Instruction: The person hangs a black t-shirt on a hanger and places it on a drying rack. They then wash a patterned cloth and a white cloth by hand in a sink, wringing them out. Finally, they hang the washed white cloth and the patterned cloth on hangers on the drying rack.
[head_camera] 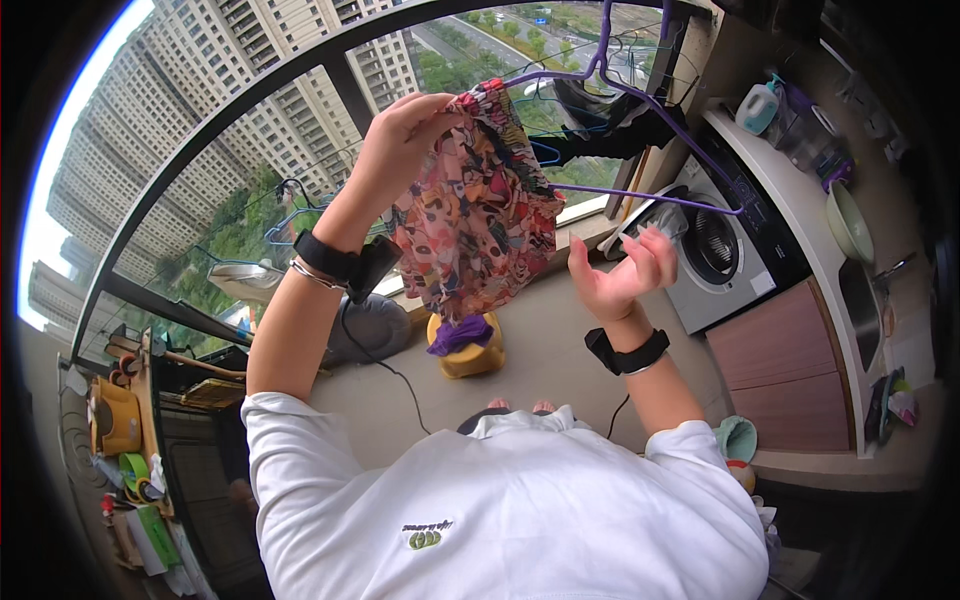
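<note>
A patterned garment with a gathered waistband (480, 202), in red, pink and orange, hangs over one arm of a purple clothes hanger (652, 196). My left hand (409, 139) pinches the garment's upper left corner near the hanger's end. The hanger's other arm reaches out to the right with nothing on it. Below that arm is my right hand (626, 274), palm up, fingers curled loosely and apart, touching neither garment nor hanger. Both wrists wear black bands.
Windows run along the front, with dark clothing (615, 127) and wire hangers before them. A yellow stool (472, 360) bearing purple cloth stands below the garment. At right are a washing machine (712, 247) and a white counter (802, 195); shelves (154, 420) stand left.
</note>
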The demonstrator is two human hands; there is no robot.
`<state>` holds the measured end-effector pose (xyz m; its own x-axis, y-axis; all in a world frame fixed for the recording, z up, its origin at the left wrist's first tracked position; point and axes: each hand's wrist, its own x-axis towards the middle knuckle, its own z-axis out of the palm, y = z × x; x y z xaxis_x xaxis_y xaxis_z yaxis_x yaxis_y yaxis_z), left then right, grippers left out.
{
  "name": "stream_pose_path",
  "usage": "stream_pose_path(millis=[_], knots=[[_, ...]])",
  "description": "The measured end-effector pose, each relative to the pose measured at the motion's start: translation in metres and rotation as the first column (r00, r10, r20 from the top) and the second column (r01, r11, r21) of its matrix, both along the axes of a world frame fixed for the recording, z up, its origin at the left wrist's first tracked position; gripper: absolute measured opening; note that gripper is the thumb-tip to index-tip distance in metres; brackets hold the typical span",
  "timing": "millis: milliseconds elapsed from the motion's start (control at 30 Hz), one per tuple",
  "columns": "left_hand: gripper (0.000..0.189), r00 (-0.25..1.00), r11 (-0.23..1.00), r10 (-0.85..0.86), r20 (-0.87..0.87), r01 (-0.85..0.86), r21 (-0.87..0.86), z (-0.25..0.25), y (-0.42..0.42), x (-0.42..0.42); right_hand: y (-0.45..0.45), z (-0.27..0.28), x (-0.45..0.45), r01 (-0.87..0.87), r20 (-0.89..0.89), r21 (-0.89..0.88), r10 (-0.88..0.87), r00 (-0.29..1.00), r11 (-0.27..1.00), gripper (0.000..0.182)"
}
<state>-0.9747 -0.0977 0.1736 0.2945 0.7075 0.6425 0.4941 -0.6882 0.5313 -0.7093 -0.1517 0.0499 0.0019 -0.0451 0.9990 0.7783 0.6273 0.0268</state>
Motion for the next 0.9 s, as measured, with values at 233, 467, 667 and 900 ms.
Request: stream_pose_path(millis=[233,467,667,900], knots=[[0.019,0.978,1.0,-0.013,-0.207,0.011,-0.014,-0.012,-0.035,-0.039,0.02,0.125,-0.022,-0.678,-0.544,-0.696,0.443,0.713,0.236,0.047],[0.017,0.979,0.96,0.022,-0.202,-0.078,-0.27,-0.014,-0.052,-0.092,0.036,0.089,-0.029,-0.56,-0.269,-0.799,0.703,0.659,0.22,0.024],[0.018,0.978,0.963,0.003,-0.207,-0.059,-0.263,-0.028,-0.033,-0.132,0.031,0.072,-0.039,-0.383,-0.226,-0.924,0.8,0.556,0.005,0.019],[0.025,0.858,0.978,0.104,-0.503,-0.18,-0.105,-0.058,-0.017,-0.071,0.038,-0.004,-0.074,-0.738,-0.838,-0.536,0.362,0.408,-0.41,0.026]])
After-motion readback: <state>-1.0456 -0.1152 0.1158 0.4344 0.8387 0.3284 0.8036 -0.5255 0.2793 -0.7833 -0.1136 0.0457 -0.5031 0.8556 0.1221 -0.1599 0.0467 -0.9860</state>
